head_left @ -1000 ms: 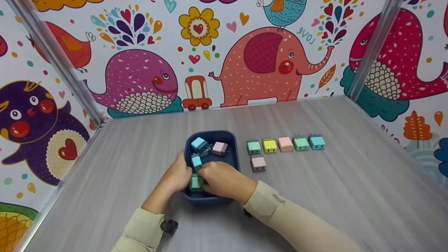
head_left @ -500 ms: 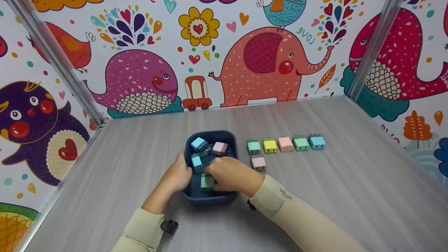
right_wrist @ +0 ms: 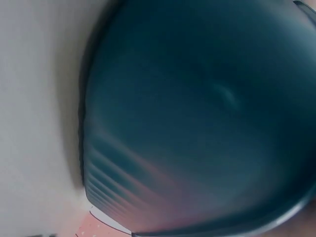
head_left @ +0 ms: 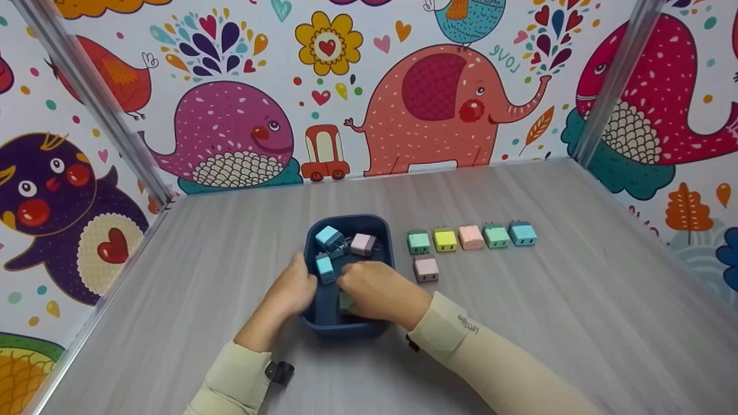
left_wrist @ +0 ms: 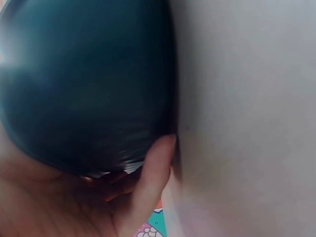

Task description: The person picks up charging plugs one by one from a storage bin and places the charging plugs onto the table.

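In the head view, my left hand (head_left: 295,285) grips the left wall of a dark blue plastic bin (head_left: 346,331); the left wrist view shows its fingers against the bin's outer wall. My right hand (head_left: 380,288) reaches inside and holds a green USB charger (head_left: 346,303), mostly hidden beneath the fingers. Also in the bin lie a blue charger (head_left: 329,237) at the back left, a smaller-looking blue charger (head_left: 325,269) near the left wall, and a pale pink charger (head_left: 362,244) at the back right. The bin's outside fills much of the right wrist view.
Right of the bin, several chargers form a row, from a green charger (head_left: 418,242) through a yellow charger (head_left: 445,240) to a blue charger (head_left: 523,233). A pink charger (head_left: 426,268) sits in front of the row's left end. Patterned panels surround the grey table (head_left: 553,300).
My right hand has shifted slightly right within the bin, bringing the green charger away from the left wall; the fingers now cover more of it. The left hand stays put.
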Motion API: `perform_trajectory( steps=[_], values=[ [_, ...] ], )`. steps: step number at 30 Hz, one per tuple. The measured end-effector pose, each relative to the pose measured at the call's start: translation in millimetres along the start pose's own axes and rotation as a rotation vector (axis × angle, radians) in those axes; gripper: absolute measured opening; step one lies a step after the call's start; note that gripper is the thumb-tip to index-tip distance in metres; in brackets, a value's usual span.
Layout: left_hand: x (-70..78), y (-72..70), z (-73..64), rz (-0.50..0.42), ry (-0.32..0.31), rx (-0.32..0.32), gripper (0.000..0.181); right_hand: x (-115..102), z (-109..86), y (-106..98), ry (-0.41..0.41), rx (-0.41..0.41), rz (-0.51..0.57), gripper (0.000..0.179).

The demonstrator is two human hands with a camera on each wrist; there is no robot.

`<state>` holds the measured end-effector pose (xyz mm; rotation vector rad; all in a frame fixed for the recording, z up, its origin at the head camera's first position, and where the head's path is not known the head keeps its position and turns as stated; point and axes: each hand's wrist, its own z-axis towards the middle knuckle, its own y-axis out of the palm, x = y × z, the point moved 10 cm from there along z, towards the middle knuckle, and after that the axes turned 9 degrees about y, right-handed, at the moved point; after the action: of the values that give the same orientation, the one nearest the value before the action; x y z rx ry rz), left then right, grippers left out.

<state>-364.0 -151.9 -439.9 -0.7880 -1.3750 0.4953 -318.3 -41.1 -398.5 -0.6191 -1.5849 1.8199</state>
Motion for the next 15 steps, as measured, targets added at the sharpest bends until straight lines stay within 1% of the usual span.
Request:
perform_trajectory(
  steps=[3, 6, 12, 15],
  values=[
    [0.0, -0.6, 0.3, 0.005, 0.003, 0.007, 0.054, -0.5, -0.5, -0.5, -0.002, 0.0, 0.014, 0.019],
    [-0.9, 0.1, 0.8, 0.007, -0.007, 0.003, 0.055, 0.0, -0.7, -0.7, -0.004, -0.016, 0.039, 0.019],
    [-3.6, 1.8, 1.0, 0.004, -0.026, -0.011, 0.063, 3.8, -0.2, 2.3, -0.005, -0.084, 0.064, 0.029],
    [-3.3, 2.2, 0.8, 0.001, -0.026, -0.015, 0.064, 7.9, -0.4, 1.6, 0.006, -0.116, 0.09, 0.033]
  ],
)
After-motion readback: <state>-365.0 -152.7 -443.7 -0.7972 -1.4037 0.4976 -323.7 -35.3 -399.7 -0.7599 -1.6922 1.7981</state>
